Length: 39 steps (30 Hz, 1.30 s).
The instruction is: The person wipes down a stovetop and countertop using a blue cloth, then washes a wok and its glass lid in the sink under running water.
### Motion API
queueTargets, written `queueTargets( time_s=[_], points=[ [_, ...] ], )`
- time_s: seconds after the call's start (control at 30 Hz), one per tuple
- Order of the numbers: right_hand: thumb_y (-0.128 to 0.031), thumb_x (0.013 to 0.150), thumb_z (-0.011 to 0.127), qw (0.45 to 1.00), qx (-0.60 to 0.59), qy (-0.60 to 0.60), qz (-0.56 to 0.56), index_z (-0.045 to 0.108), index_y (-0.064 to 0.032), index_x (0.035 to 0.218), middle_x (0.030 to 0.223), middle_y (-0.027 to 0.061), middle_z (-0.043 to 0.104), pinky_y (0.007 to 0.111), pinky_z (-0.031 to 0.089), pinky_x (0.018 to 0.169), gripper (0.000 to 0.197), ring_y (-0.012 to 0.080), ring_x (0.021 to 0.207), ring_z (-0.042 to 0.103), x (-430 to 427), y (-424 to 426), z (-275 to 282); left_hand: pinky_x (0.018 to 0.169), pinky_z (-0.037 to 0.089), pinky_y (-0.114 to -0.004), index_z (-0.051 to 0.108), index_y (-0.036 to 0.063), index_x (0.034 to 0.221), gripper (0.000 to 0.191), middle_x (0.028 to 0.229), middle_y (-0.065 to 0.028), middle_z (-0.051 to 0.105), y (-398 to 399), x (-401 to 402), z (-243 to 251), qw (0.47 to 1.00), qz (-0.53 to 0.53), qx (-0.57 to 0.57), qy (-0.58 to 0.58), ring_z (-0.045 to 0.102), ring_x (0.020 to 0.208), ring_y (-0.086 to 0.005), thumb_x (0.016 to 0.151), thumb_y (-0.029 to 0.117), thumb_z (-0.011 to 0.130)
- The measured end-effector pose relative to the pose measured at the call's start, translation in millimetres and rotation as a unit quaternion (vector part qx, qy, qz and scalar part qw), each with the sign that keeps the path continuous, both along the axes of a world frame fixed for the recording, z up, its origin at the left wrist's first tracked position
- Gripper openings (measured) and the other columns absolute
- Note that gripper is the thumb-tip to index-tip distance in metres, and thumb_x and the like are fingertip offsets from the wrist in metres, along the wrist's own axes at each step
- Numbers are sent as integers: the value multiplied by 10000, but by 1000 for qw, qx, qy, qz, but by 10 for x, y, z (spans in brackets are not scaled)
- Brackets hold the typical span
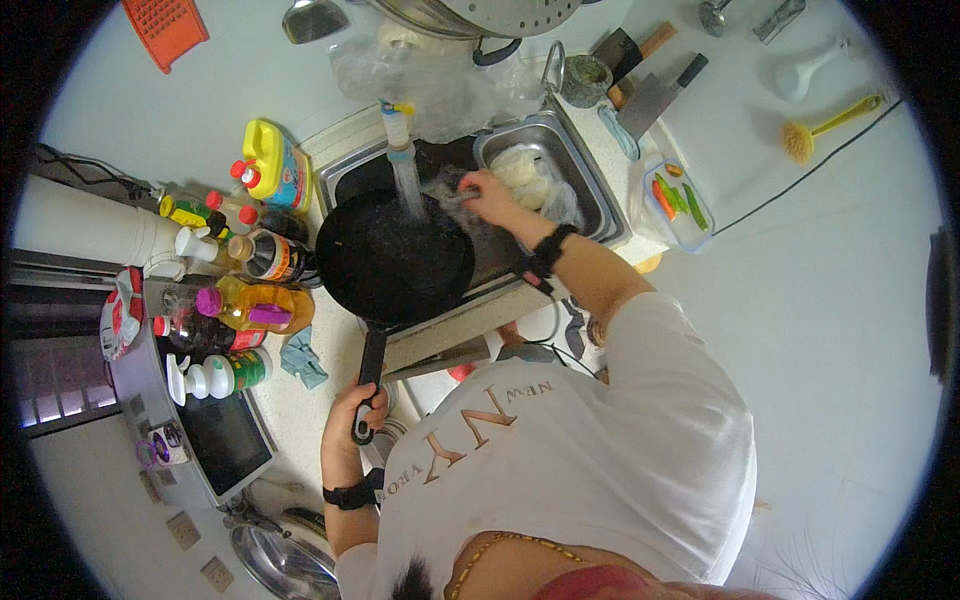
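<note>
My left hand (358, 409) is closed around the handle of a black frying pan (390, 262). The pan is tilted over the sink (499, 255), its inside facing me. Water streams from the faucet (397, 127) onto the pan's upper right part. My right hand (491, 199) is just right of the pan's rim, fingers bent around a blurred grey scourer (454, 187), probably of wire. Something red shows at the fingertips. Below that hand's far side, a steel basin (592, 202) in the sink holds pale food in a clear plastic bag (536, 180).
Several bottles, among them an oil bottle (281, 307) and a yellow jug (277, 165), crowd the left counter. A cleaver (649, 105), a stone mortar (586, 79) and a plastic box of peppers (679, 202) stand at right. A steamer pot (487, 19) is beyond the sink.
</note>
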State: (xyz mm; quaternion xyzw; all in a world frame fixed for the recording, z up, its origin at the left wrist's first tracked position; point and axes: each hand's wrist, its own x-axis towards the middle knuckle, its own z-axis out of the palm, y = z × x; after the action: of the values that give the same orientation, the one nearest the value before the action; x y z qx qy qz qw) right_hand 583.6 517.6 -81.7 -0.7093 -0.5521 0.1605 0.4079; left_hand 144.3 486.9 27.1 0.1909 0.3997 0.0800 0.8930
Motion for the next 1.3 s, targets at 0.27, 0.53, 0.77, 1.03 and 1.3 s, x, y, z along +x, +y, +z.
queueTargets(
  time_s=[0.27, 0.53, 0.77, 1.03, 1.3],
  points=[
    [19, 645, 671, 974, -127, -142, -121, 634, -83, 938, 959, 169, 584, 385, 472, 793, 312, 349, 904, 582, 1485, -564, 146, 392, 329, -218, 420, 48, 1257, 412, 679, -57, 470, 6, 118, 185, 1000, -1, -13, 2, 421, 460, -88, 874, 138, 541],
    [-68, 772, 567, 944, -186, -144, -230, 650, -34, 1030, 1024, 205, 619, 407, 483, 842, 273, 365, 966, 589, 1806, 8, -310, 387, 326, -219, 411, 63, 1263, 413, 690, -50, 478, -11, 112, 215, 999, 19, -11, 47, 425, 453, -87, 878, 137, 541],
    [-121, 915, 444, 624, 145, 745, -184, 533, -30, 1043, 951, 123, 580, 395, 443, 845, 181, 251, 883, 539, 1516, 695, -334, 383, 346, -224, 398, 70, 1226, 375, 707, -64, 497, 6, 112, 227, 997, 38, -20, 71, 422, 449, -91, 879, 112, 536],
    [-45, 823, 599, 647, 225, 721, -105, 565, -101, 981, 924, 49, 583, 280, 473, 651, 171, 150, 809, 552, 1518, 727, -227, 375, 346, -211, 401, 73, 1192, 339, 689, -56, 483, 8, 107, 221, 999, 30, -24, 37, 408, 432, -85, 882, 99, 536],
    [16, 822, 496, 757, 26, 570, -319, 406, -76, 1294, 839, 82, 499, 436, 490, 796, 489, 247, 811, 547, 507, 94, -87, 367, 317, -213, 417, 39, 1286, 396, 673, -39, 470, 21, 41, 101, 999, -10, -29, 20, 409, 436, -84, 929, 182, 510]
  ],
)
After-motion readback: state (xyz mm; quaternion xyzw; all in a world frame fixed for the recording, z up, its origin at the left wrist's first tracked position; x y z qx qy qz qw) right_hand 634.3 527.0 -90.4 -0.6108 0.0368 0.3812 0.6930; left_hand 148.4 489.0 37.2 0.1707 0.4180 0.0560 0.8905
